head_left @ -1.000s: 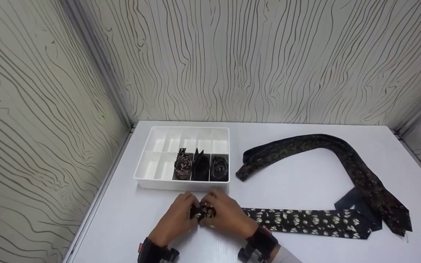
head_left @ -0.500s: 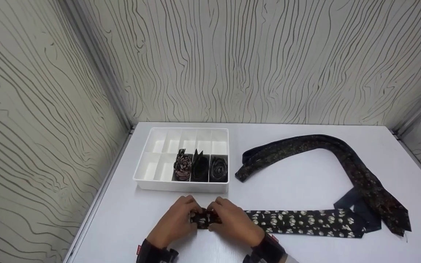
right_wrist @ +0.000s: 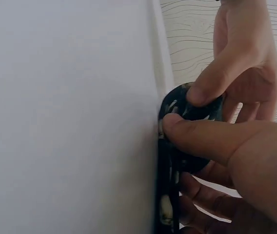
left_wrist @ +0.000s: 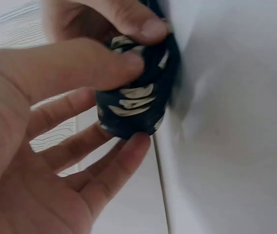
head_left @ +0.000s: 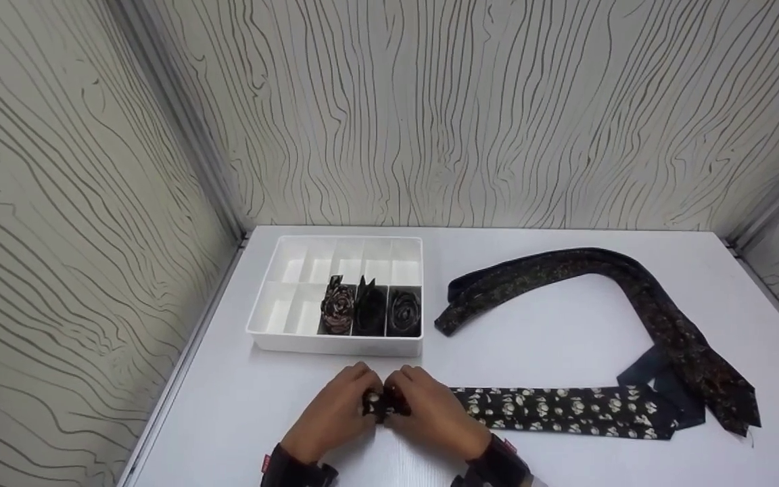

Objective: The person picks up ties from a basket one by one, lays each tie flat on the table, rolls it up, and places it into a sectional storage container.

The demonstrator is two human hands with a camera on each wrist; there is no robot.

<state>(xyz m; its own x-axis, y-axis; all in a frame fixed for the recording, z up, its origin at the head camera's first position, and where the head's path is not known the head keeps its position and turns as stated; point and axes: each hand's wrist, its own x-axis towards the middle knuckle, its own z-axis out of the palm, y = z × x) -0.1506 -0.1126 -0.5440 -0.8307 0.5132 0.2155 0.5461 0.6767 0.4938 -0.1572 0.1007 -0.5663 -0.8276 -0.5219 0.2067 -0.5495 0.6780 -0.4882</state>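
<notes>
A black necktie with cream flowers (head_left: 572, 411) lies flat across the table front, its left end wound into a roll (left_wrist: 133, 102). My left hand (head_left: 339, 410) grips the roll from the left, thumb on its near side and fingers around the rest. From the right, my right hand (head_left: 433, 414) holds the same roll, its thumb (right_wrist: 192, 134) pressed on the coiled side. The two hands almost meet and cover most of the roll in the head view. In the right wrist view the unrolled strip runs off beneath the right hand.
Behind the hands stands a white divided box (head_left: 335, 345); its front row holds a brownish rolled tie (head_left: 338, 310) and two dark rolled ties (head_left: 404, 312). Another dark patterned necktie (head_left: 640, 297) curves over the table's right side, overlapping the floral tie's wide end.
The hands first drew slightly apart along the floral tie, showing more of the roll, then closed together around it again. The box and dark tie stay put.
</notes>
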